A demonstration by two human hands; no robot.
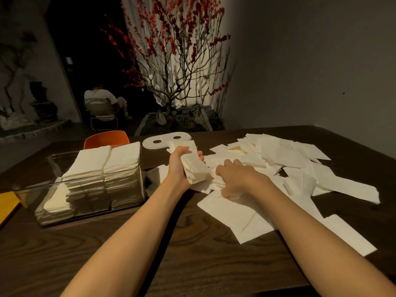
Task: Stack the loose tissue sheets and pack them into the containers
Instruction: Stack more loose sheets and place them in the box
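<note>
Small stack of tissue sheets point(194, 167) gripped upright in left hand point(179, 166), thumb on the near side, fingers curled round the far edge. Right hand point(234, 179) just beside it, palm down, fingers bent and pinching into loose tissue sheets point(278, 159) scattered over the right half of the dark wooden worktop point(96, 254). Clear container point(85, 189) at left, well apart from both hands, filled with two neat tissue piles. White lid point(158, 141) with two holes lying behind the held stack. No readable writing or labels.
</note>
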